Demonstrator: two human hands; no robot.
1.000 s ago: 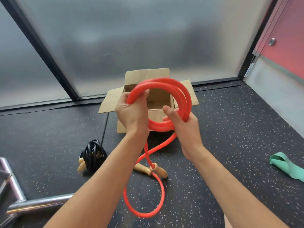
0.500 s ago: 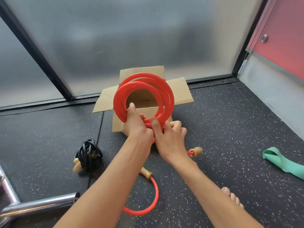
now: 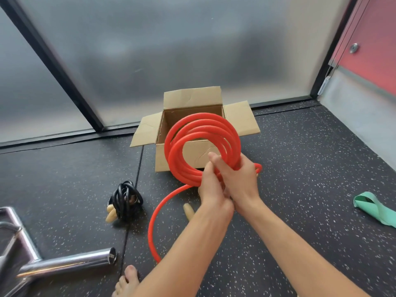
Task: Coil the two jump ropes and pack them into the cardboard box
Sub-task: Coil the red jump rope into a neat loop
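Observation:
A red jump rope is wound into several upright loops in front of the open cardboard box. My left hand and my right hand both grip the bottom of the coil, pressed close together. A loose tail of the red rope curves down to the floor, with one wooden handle lying beside my left wrist. The black jump rope lies coiled on the floor to the left, its wooden handles poking out. The box looks empty where I can see inside.
A chrome metal frame lies at the lower left. A green resistance band lies on the floor at right. My bare foot shows at the bottom edge. Frosted glass panels stand behind the box.
The coil has gained loops and dropped lower in front of the box. My hands have come together at its bottom. The loose tail on the floor is shorter and swung left.

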